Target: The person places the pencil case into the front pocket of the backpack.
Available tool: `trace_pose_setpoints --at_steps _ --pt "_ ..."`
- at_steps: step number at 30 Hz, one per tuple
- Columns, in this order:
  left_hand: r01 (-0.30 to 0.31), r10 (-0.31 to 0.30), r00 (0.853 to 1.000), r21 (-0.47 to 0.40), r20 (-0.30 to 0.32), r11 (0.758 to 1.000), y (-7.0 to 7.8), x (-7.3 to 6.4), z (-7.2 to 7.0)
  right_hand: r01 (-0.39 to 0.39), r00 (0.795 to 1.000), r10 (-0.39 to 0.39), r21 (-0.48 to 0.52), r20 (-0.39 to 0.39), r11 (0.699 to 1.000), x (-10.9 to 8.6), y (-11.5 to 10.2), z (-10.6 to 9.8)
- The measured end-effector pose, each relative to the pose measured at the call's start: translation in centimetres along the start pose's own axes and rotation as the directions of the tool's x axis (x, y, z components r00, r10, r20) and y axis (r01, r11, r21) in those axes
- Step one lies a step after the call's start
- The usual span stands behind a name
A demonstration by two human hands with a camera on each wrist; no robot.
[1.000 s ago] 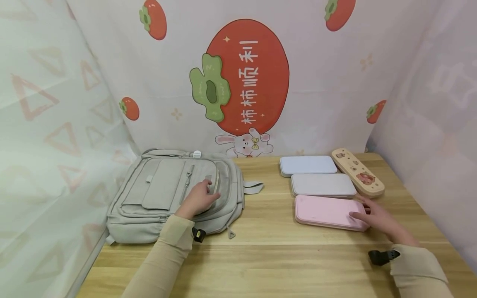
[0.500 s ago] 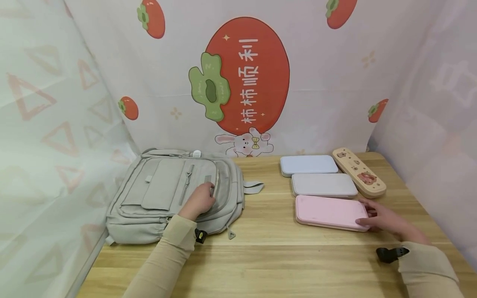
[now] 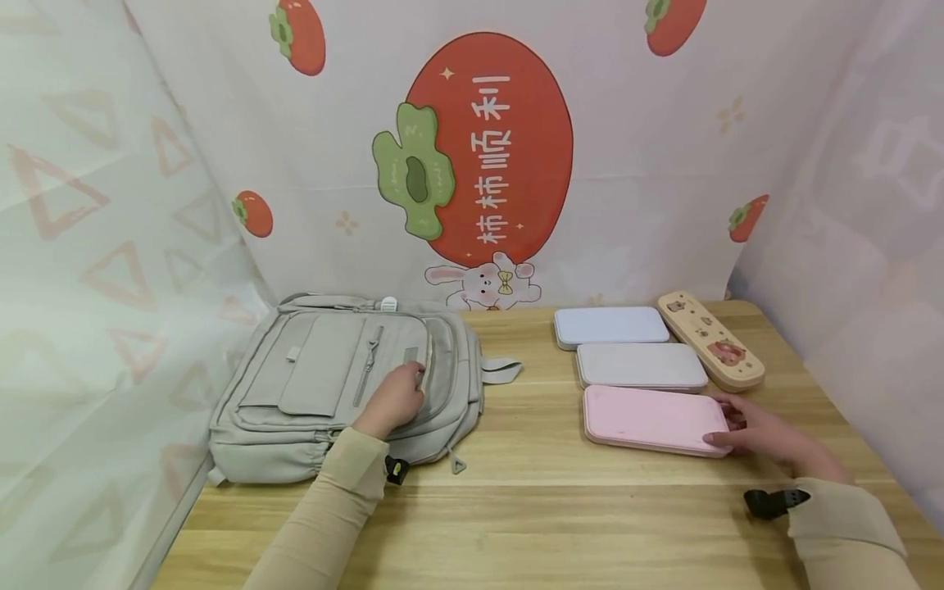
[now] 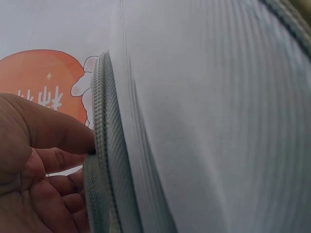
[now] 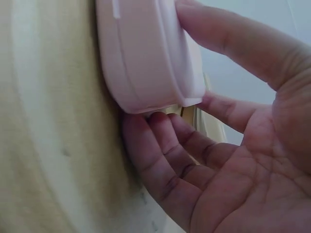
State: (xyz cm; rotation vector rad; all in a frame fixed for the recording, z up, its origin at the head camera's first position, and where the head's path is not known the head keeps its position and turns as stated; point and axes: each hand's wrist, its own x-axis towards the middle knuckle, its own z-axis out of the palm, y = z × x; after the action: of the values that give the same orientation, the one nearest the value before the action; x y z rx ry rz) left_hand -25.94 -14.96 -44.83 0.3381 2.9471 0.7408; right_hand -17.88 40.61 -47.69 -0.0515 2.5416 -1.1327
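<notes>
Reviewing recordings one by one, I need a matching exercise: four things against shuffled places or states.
1. left hand
2. right hand
3. whitish case
4. patterned case

A. between the blue case and pink case
B. pinching a zippered edge of the backpack
C. slanted beside the blue case
D. gripping the pink case's end

Pairs: 1-B, 2-D, 3-A, 4-C

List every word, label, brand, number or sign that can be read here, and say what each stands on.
"柿柿顺利": on the big red fruit printed on the back curtain, turned sideways.
Small grey patch on the backpack: too small to read.
Pink case, white case, blue case, patterned case: nothing readable.
</notes>
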Motion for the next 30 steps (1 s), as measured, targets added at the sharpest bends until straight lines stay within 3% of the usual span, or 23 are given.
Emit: trace_pose_setpoints --at_steps 7,12,18,26,30 --pt "-0.015 0.014 1.0 -0.016 -0.01 1.0 -0.1 -0.1 -0.2 -0.026 0.997 0.032 0.084 -0.067 0.996 -0.7 0.1 0.6" --pt "0.005 -0.005 1.0 -0.073 0.003 0.997 -0.5 -0.1 -0.4 -0.02 0.995 0.04 0.204 -0.093 0.979 -1.2 0.0 1.5" --pt "0.008 -0.011 1.0 -0.15 -0.018 0.989 -0.8 -0.4 -0.9 0.016 0.989 0.023 0.263 -0.143 0.965 -1.9 0.7 2.2" --pt "0.032 -0.039 0.999 -0.255 -0.021 0.967 -0.6 -1.0 -2.6 0.061 0.983 0.018 0.416 -0.183 0.907 -2.6 1.0 2.6" --pt "0.05 -0.057 0.998 -0.286 -0.017 0.957 -0.9 -1.2 -3.1 0.072 0.979 0.018 0.424 -0.205 0.903 -2.7 0.8 2.7"
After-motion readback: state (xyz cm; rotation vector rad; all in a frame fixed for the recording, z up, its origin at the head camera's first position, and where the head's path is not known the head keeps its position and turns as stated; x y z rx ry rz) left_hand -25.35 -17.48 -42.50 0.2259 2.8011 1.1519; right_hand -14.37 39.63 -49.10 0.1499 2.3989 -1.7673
